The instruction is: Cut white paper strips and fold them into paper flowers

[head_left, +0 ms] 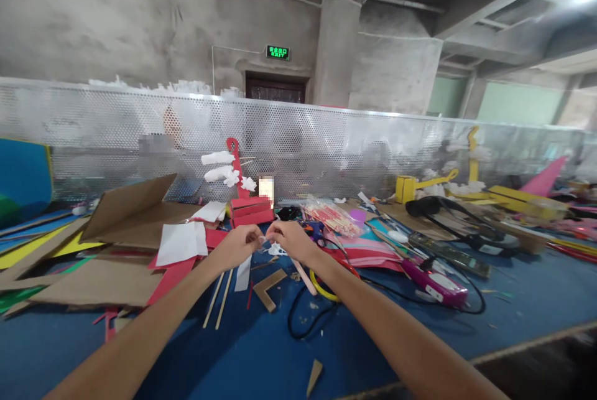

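Note:
My left hand [242, 243] and my right hand [293, 241] meet over the middle of the blue table, fingertips pinched close together. A small whitish bit [263, 239] shows between them, too small to name. Just behind my hands stands a red cardboard box [252, 211] with a red upright strip [237, 167] bearing white fluffy pieces [219, 167]. White paper scraps [276, 250] lie beneath my right hand. In front of my left hand are two thin wooden sticks [224, 300], a white strip [243, 273] and an L-shaped cardboard piece [268, 291].
Cardboard sheets [102, 279] and white paper [180, 244] pile up at left. To the right lie a bag of red-and-white sticks [333, 216], a purple power strip [436, 285] with black cable, and headphones [466, 226]. A perforated metal screen [317, 145] runs behind.

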Demonstrator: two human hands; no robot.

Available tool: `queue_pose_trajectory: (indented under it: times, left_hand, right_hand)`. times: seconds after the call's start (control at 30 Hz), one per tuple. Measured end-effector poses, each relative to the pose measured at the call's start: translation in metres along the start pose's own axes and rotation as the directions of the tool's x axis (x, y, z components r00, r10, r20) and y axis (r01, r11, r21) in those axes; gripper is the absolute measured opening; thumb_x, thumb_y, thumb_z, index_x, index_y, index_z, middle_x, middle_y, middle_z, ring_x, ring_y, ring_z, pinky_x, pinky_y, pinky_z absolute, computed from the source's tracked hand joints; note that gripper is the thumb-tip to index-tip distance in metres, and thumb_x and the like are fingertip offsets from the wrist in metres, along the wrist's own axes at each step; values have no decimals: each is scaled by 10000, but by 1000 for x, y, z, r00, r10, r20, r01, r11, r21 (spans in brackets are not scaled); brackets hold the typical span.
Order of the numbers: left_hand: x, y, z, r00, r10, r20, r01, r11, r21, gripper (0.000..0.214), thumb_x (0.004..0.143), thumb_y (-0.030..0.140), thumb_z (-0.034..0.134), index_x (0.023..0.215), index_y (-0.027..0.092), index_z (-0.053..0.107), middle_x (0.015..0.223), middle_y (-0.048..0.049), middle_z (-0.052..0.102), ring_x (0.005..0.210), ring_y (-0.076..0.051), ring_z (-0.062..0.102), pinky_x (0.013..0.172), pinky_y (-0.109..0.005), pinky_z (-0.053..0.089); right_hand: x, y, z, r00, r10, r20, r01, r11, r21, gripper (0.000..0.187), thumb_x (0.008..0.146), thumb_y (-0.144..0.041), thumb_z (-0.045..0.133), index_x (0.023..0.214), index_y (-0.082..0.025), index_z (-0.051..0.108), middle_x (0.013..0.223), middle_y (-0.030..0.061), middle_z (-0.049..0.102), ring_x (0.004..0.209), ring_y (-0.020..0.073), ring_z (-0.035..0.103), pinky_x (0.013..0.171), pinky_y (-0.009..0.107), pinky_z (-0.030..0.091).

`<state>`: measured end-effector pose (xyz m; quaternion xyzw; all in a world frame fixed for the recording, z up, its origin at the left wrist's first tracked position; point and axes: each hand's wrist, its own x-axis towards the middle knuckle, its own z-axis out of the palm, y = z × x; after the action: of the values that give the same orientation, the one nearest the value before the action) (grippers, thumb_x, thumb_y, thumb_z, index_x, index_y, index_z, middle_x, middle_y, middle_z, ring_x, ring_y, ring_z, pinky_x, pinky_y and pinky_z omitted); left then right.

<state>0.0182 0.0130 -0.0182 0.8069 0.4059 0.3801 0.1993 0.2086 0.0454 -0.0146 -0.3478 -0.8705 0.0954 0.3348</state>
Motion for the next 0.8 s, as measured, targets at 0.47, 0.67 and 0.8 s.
queue_pose_trajectory:
  times: [0.47, 0.67, 0.8]
  left_hand:
    - [-2, -4, -1, 1000, 10, -5, -9, 992, 124, 229, 834, 356, 473, 775, 174, 599, 696, -38, 635, 629, -171, 562, 582, -243, 376]
    - [-1, -3, -1, 999, 5, -42, 0, 992, 122, 229, 841, 357, 475, 780, 169, 591, 681, -27, 628, 616, -164, 555, 574, -234, 369]
    - [-1, 1, -2, 999, 18, -47, -13, 994, 111, 220, 851, 335, 458, 778, 166, 580, 661, -19, 613, 604, -157, 546, 565, -230, 366]
  right_hand:
    - [-5, -3, 2, 999, 45, 11, -46, 987, 151, 179, 798, -302, 612, 798, -153, 711, 691, 14, 673, 619, 120, 583, 586, 198, 402]
    - [-4, -9, 1, 997, 59, -43, -49, 976, 210, 214, 791, -340, 624, 817, -141, 699, 707, 28, 671, 645, 127, 598, 615, 206, 427]
    - [-2, -6, 4, 994, 72, -82, -57, 985, 166, 136, 788, -275, 628, 818, -150, 675, 702, 14, 663, 624, 117, 585, 593, 200, 403]
